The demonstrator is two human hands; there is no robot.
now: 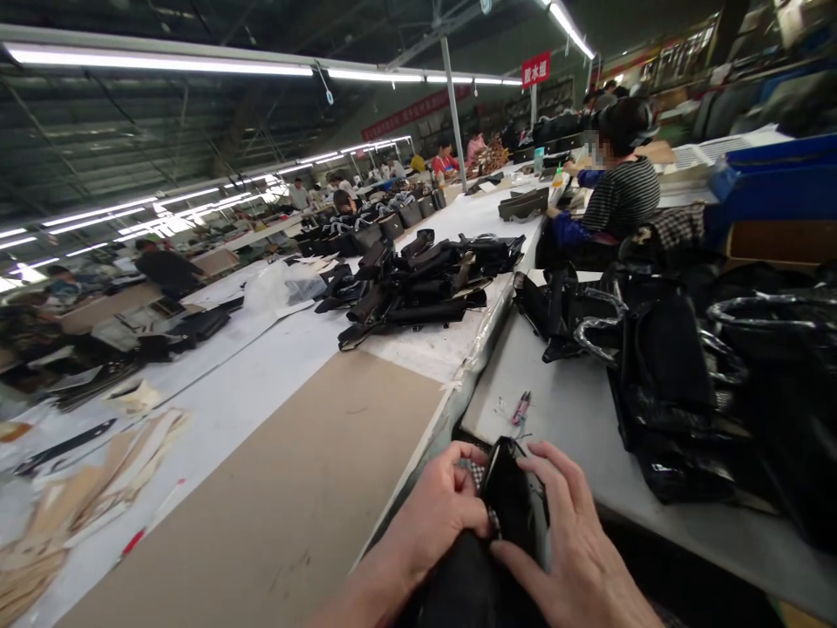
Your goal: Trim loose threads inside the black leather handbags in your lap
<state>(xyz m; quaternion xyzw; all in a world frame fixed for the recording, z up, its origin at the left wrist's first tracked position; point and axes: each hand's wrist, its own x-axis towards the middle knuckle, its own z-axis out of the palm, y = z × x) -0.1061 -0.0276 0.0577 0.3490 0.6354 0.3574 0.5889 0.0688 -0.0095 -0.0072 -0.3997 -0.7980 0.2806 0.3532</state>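
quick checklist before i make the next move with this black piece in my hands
1. Grip of the left hand on the black piece: ok, fingers curled over its left edge.
2. Grip of the right hand: ok, fingers spread on its right side, thumb below.
3. View of the checked lining: ok, it shows by the left fingertips.
4. Place of the small pink tool: ok, it lies on the grey table just beyond the hands, touching neither.
5. Room beside the pile of black bags: ok, the pile lies to the right, apart from the hands.
6. Seams of the piece: cannot tell, too dark.
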